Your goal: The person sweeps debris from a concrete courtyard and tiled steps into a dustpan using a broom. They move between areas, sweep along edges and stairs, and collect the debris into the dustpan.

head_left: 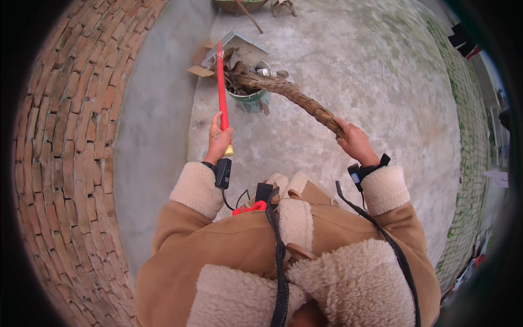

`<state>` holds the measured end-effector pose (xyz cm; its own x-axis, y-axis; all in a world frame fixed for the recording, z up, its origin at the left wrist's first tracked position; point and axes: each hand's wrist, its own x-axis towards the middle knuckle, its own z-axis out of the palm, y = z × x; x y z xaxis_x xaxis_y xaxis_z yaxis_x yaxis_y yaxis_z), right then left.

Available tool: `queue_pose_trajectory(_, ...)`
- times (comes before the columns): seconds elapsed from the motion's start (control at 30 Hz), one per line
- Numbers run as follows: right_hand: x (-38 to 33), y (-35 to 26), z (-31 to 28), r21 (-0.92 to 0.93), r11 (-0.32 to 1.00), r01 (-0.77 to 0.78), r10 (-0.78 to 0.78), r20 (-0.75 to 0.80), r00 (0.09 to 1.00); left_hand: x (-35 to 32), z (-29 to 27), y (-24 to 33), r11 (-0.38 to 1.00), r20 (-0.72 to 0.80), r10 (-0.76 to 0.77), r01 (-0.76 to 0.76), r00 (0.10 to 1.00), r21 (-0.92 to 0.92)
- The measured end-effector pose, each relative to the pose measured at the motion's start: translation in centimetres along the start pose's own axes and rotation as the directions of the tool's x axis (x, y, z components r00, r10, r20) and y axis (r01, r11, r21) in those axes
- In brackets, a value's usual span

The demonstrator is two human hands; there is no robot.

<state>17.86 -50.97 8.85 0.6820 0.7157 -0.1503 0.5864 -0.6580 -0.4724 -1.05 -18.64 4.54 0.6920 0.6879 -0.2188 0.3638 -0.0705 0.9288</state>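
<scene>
My left hand is closed around the red handle of a long-handled dustpan, near its yellow end. The grey dustpan's pan lies at the far end, behind a green bucket. In my right hand is the bound end of a straw broom. Its brush end reaches left over the bucket's rim, among brown dry leaves heaped there. The broom and leaves hide much of the bucket's mouth.
A torn cardboard piece sits left of the bucket, beside the wall. A brick wall rises on the left. Farther off on the concrete floor stands a round basket with a stick beside it.
</scene>
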Motion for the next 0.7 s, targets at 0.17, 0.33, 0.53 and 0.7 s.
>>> queue_pose_trajectory(0.17,-3.1,2.4,-3.1,0.178,0.984,-0.010,0.026,-0.084,0.996,0.3,1.4,0.8,0.999,-0.002,0.014,-0.014,1.000,0.037)
queue_pose_trajectory(0.33,-4.9,4.0,-6.8,0.112,0.994,-0.007,0.019,-0.104,0.994,0.5,2.9,1.4,0.993,0.005,0.071,-0.072,0.997,0.092)
queue_pose_trajectory(0.53,-4.3,3.9,-9.6,0.163,0.986,0.014,0.016,-0.181,0.983,1.6,3.2,2.9,0.999,-0.026,0.046,-0.045,0.999,0.024)
queue_pose_trajectory(0.7,-3.1,4.0,-9.5,0.133,0.986,0.095,-0.056,-0.271,0.961,1.2,2.8,3.4,0.995,-0.039,0.102,-0.103,0.994,-0.009)
